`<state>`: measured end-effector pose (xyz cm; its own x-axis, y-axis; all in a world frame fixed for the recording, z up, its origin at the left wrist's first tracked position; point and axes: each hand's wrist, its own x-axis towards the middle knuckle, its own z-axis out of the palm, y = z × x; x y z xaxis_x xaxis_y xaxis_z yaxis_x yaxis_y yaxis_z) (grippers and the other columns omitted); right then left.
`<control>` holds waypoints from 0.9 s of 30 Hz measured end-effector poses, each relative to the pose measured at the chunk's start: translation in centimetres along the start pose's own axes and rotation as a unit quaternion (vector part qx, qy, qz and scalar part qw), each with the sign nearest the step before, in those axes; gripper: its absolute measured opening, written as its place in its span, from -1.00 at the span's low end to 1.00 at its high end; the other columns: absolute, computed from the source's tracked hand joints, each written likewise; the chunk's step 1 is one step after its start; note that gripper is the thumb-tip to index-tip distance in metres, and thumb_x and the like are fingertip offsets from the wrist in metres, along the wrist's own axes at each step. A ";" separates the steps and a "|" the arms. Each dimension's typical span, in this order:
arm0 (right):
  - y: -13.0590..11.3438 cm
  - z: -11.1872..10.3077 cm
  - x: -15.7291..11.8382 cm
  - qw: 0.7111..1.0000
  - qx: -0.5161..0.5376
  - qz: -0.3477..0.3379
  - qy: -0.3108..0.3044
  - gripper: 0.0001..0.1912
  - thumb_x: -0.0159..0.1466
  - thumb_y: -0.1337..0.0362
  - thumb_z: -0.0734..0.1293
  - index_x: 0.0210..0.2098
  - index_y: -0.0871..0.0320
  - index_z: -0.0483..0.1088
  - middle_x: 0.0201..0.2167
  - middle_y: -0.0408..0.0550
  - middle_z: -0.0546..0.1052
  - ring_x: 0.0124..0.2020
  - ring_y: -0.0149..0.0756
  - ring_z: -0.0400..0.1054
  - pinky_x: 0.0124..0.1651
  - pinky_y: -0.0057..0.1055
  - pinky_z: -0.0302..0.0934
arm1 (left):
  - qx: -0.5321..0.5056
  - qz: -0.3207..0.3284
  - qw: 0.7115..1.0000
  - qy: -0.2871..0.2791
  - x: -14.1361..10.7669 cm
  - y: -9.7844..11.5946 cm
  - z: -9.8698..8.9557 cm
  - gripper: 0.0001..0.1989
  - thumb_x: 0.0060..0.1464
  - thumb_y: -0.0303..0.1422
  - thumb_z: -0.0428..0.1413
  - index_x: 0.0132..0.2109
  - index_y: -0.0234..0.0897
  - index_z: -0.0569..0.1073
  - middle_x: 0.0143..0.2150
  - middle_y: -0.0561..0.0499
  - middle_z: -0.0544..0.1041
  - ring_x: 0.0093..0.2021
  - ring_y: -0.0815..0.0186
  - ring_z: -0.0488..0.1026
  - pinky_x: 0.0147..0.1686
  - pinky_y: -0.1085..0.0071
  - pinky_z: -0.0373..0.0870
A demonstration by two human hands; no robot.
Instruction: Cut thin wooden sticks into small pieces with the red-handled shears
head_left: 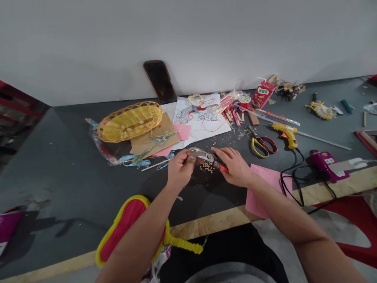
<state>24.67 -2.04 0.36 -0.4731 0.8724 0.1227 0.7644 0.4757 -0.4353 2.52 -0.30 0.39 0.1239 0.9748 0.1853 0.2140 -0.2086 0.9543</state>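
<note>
My right hand [235,167] is wrapped round the red handles of a pair of pruning shears [203,154], whose metal blades point left. My left hand [181,167] is closed in a pinch at the blade end; whatever lies between its fingertips is too small or hidden to name. Under the shears, a little heap of short tan cut bits [207,168] lies on the dark table. A thin light stick [156,164] lies to the left of my left hand.
A yellow woven basket [129,122] sits back left, before a phone [160,80] leaning on the wall. Behind my hands are printed sheets [203,131]. Scissors [262,146], a yellow glue gun [285,134] and its cord lie right. A red-and-yellow padded piece [126,220] overlaps the front edge.
</note>
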 end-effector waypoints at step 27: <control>0.0 0.3 0.0 1.000 0.019 0.002 0.021 -0.21 0.12 0.44 0.22 0.36 0.17 0.13 0.17 0.19 0.40 0.14 -0.01 0.28 0.14 -0.02 0.21 | -0.026 0.041 0.998 0.028 0.4 -0.1 0.2 -0.72 0.20 -0.15 0.15 -0.31 -0.28 0.53 -0.51 0.05 0.52 -0.63 0.44 0.33 -0.60 0.50 0.26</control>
<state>24.57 -2.05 0.12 -0.4505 0.8787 0.1577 0.7489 0.4681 -0.4690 2.69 0.11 0.29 0.0845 0.9581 0.2738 0.1551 -0.2841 0.9462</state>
